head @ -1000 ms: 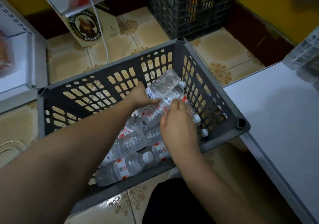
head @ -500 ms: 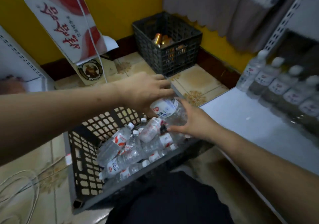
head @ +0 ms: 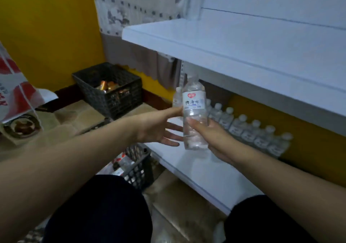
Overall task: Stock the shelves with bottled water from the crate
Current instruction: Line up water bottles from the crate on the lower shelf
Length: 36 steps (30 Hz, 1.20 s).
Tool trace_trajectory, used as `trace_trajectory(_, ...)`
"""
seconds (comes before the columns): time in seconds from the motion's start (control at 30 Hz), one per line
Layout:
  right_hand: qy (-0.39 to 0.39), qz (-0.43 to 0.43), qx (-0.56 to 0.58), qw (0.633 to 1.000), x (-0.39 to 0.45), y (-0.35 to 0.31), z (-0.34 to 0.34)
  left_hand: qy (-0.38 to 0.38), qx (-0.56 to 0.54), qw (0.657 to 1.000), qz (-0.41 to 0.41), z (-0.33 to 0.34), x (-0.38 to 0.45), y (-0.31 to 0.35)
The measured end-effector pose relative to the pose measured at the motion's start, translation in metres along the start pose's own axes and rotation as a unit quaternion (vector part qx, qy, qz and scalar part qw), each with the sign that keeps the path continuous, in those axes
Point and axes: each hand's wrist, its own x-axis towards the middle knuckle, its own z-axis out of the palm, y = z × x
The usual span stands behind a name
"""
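Note:
My right hand (head: 211, 132) grips a clear water bottle (head: 194, 115) with a white label, held upright just above the front of the lower white shelf (head: 187, 169). My left hand (head: 159, 128) is beside it with fingers spread, its index fingertip touching the bottle's left side. A row of several matching bottles (head: 249, 130) stands along the back of that shelf, and one more bottle (head: 177, 96) shows behind the held one. The grey crate (head: 138, 169) sits on the floor below my left forearm, mostly hidden, with a few bottles visible inside.
An upper white shelf (head: 234, 42) overhangs the lower one. A dark basket (head: 112, 93) holding cans stands on the tiled floor by the yellow wall. A red-and-white banner (head: 15, 93) hangs at the left. My knees fill the bottom of the view.
Both hands rose out of the crate. My right hand now holds one bottle upright at the lower shelf, and my left hand has opened. The view swung up and right toward the shelves.

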Motion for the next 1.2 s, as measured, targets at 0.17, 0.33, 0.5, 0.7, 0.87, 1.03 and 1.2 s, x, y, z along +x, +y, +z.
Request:
trace_trajectory(0.17,0.139,0.045,0.117,0.982,-0.035,0.002,-0.060,-0.098,-0.077,0.990,0.061,0.101,0.040,-0.013)
trace_trajectory(0.33,0.203,0.068,0.105,0.971,-0.057,0.008,-0.138,-0.126,-0.055,0.988,0.062,0.168,0.079,-0.046)
trace_trajectory(0.5,0.191,0.165,0.080,0.964,-0.073,0.020,-0.233,-0.131,0.057,0.989,0.036,0.204,0.114,-0.076)
trace_trajectory(0.7,0.193,0.273,-0.004,0.942,-0.089,0.068,-0.303,-0.153,0.089,0.984,-0.002,0.239,0.168,-0.113)
trace_trajectory(0.87,0.301,0.210,-0.088,0.926,-0.091,0.089,-0.333,-0.133,0.175,0.976,-0.005,0.263,0.216,-0.121)
trace_trajectory(1.03,0.403,0.177,-0.168,0.882,-0.070,0.107,-0.355,-0.060,0.432,0.896,0.086,0.252,0.256,-0.101)
trace_trajectory(1.2,0.436,0.151,-0.281,0.841,-0.044,0.120,-0.369,-0.021,0.582,0.799,0.150,0.227,0.279,-0.073)
